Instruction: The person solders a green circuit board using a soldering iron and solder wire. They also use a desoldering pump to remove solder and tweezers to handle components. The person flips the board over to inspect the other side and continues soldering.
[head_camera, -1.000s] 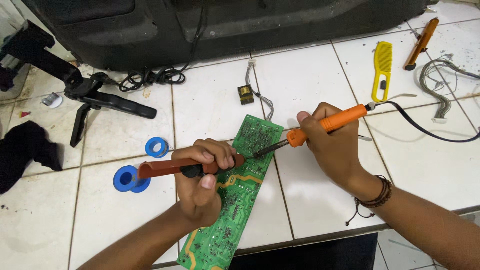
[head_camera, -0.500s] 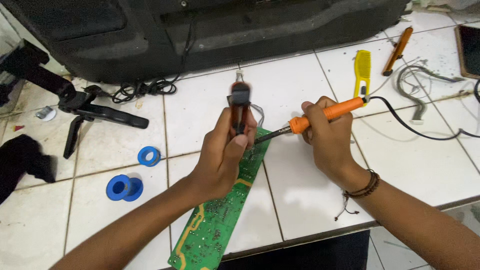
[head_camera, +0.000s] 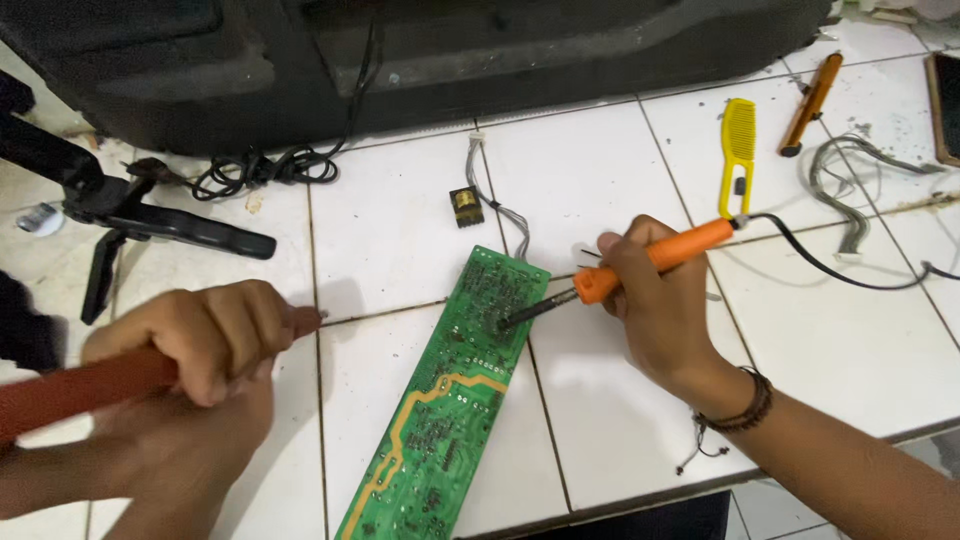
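A long green circuit board (head_camera: 440, 420) lies solder side up on the white tiled surface. My right hand (head_camera: 655, 310) grips an orange-handled soldering iron (head_camera: 665, 257), whose dark tip rests on the upper part of the board. My left hand (head_camera: 200, 345) is to the left of the board, off it, closed around a red-brown rod-shaped tool (head_camera: 70, 390). That tool's thin tip points right towards the board, and its rear end runs out of view at the left.
A large black casing (head_camera: 450, 50) fills the back. Near it lie a coiled black cable (head_camera: 265, 170), a black tripod (head_camera: 130, 220), a small yellow-and-black component (head_camera: 464, 206), a yellow comb-shaped tool (head_camera: 738, 150), an orange-handled screwdriver (head_camera: 810, 90) and grey wires (head_camera: 850, 190).
My left hand has taken the red-brown tool off the board, first lifting it upright, then swinging it down and left. The soldering iron stays with its tip on the board.
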